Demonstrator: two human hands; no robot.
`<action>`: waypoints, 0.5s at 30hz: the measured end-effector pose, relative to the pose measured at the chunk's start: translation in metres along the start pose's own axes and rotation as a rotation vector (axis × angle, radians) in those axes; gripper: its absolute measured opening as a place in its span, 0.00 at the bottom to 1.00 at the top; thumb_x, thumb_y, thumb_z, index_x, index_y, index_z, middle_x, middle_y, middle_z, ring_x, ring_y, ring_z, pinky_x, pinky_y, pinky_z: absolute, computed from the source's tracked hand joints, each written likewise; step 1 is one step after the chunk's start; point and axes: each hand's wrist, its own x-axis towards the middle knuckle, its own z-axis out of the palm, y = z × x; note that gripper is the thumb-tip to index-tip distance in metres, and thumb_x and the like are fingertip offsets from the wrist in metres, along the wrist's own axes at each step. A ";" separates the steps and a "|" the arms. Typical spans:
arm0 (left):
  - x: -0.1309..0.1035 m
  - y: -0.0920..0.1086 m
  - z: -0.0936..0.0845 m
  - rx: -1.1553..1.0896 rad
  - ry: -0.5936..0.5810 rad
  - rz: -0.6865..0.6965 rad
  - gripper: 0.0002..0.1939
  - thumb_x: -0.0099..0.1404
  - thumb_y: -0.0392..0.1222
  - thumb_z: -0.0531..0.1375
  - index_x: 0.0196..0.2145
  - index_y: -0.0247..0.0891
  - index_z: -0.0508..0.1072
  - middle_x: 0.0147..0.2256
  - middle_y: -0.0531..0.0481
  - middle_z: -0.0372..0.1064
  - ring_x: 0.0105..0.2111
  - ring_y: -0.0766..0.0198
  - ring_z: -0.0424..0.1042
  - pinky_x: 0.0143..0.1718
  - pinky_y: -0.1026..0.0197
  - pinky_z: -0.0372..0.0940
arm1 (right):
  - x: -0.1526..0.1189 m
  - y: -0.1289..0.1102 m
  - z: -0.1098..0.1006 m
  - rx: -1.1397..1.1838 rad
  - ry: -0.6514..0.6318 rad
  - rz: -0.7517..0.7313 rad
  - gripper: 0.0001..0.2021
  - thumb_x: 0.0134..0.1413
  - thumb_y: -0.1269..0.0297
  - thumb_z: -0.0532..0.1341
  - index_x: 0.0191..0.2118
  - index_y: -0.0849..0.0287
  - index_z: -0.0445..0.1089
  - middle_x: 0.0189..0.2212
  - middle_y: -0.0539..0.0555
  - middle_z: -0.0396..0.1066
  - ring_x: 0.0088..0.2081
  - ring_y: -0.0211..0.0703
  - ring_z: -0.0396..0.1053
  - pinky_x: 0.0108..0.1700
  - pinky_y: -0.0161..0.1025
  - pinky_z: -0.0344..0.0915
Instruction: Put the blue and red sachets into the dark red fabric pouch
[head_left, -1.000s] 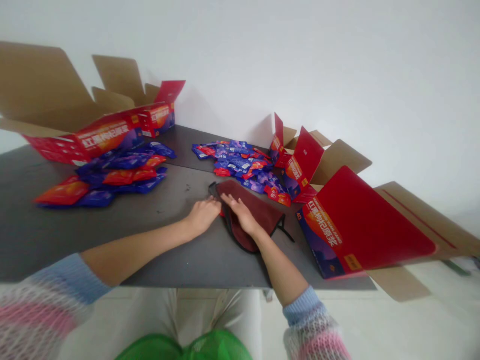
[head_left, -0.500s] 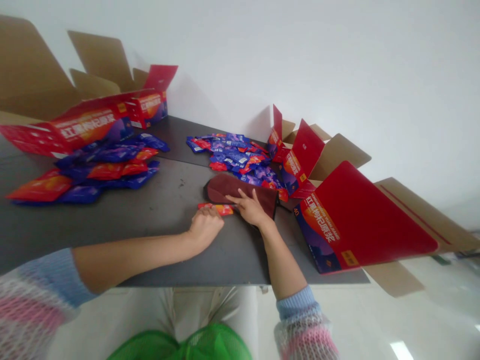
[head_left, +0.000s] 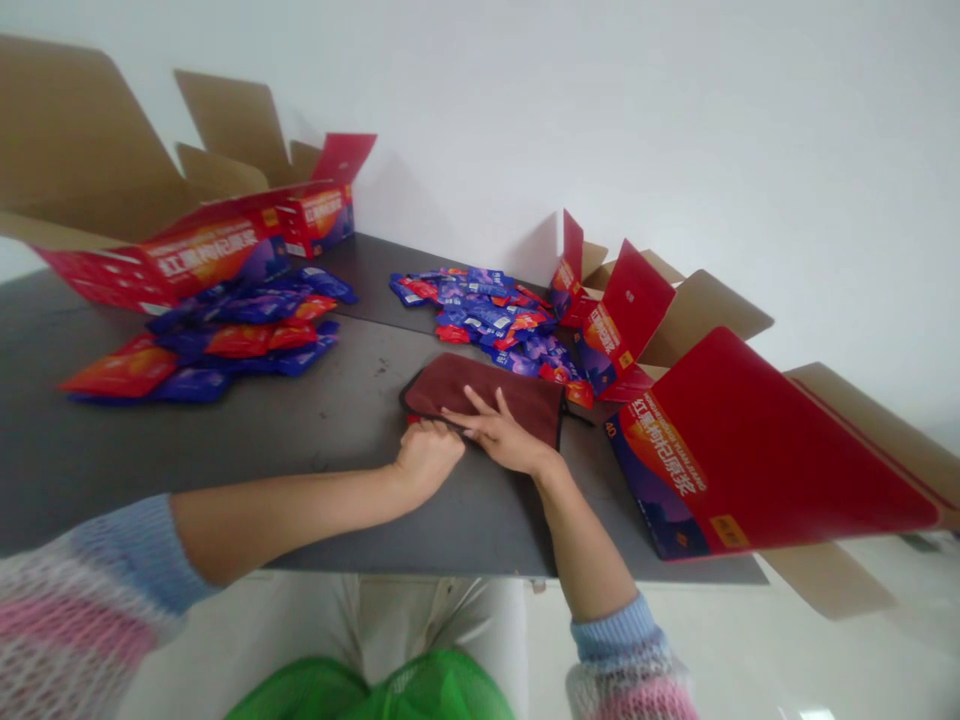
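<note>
A brown cloth pouch (head_left: 499, 380) with dark edging lies flat on the grey table. My left hand (head_left: 430, 458) is closed at the pouch's near left edge, knuckles up, and its fingertips are hidden. A small bit of a red packet (head_left: 413, 420) shows between that hand and the pouch; the rest of it is covered. My right hand (head_left: 501, 434) rests on the pouch with its fingers spread, their tips pointing left towards my left hand. A dark cord (head_left: 580, 417) sticks out at the pouch's right end.
Blue and red sachets (head_left: 480, 310) lie heaped behind the pouch, and more sachets (head_left: 225, 340) are stacked at left. Open red cartons stand at the back left (head_left: 217, 255) and on the right (head_left: 757, 440). The table's front edge (head_left: 420, 574) is close to my body.
The pouch's left part has come down over the red and orange packet, which lay in plain sight before. My hands keep nearly the same pose. The whole view has shifted slightly.
</note>
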 end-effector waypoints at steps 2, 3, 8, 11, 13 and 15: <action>0.001 -0.007 0.001 -0.006 0.021 0.052 0.17 0.64 0.23 0.50 0.38 0.20 0.79 0.33 0.26 0.75 0.34 0.44 0.77 0.31 0.53 0.65 | 0.002 0.004 0.001 -0.041 0.057 0.054 0.26 0.69 0.69 0.47 0.68 0.44 0.55 0.67 0.47 0.57 0.73 0.42 0.29 0.67 0.64 0.15; 0.000 -0.011 0.002 -0.015 0.037 0.081 0.16 0.65 0.24 0.51 0.40 0.21 0.79 0.34 0.27 0.76 0.36 0.44 0.77 0.33 0.52 0.66 | 0.003 0.007 0.001 -0.065 0.092 0.094 0.26 0.69 0.69 0.47 0.68 0.43 0.56 0.67 0.46 0.58 0.73 0.43 0.30 0.68 0.65 0.17; -0.010 -0.013 0.006 -0.116 0.093 0.088 0.19 0.71 0.44 0.56 0.44 0.23 0.78 0.39 0.26 0.77 0.41 0.45 0.77 0.43 0.51 0.67 | 0.005 0.034 0.002 -0.164 0.196 0.327 0.29 0.66 0.72 0.48 0.68 0.42 0.55 0.68 0.45 0.56 0.73 0.47 0.31 0.69 0.66 0.25; -0.022 -0.002 0.009 -0.099 0.036 0.067 0.21 0.72 0.43 0.56 0.47 0.18 0.77 0.44 0.20 0.75 0.44 0.42 0.77 0.44 0.50 0.67 | 0.001 0.047 0.002 -0.158 0.194 0.357 0.29 0.66 0.72 0.48 0.69 0.41 0.52 0.69 0.44 0.53 0.73 0.46 0.28 0.68 0.68 0.21; -0.028 0.006 0.011 -0.067 0.008 0.067 0.20 0.72 0.39 0.55 0.49 0.15 0.76 0.47 0.16 0.72 0.47 0.40 0.76 0.47 0.48 0.67 | -0.001 0.047 0.002 -0.157 0.191 0.341 0.29 0.66 0.71 0.47 0.69 0.40 0.51 0.69 0.44 0.52 0.73 0.45 0.26 0.65 0.69 0.15; -0.031 0.010 0.012 -0.027 0.001 0.072 0.20 0.72 0.36 0.54 0.51 0.14 0.75 0.48 0.15 0.71 0.49 0.39 0.75 0.48 0.47 0.67 | -0.002 0.039 0.004 -0.157 0.188 0.302 0.28 0.67 0.70 0.46 0.69 0.40 0.50 0.69 0.44 0.51 0.73 0.46 0.24 0.62 0.70 0.09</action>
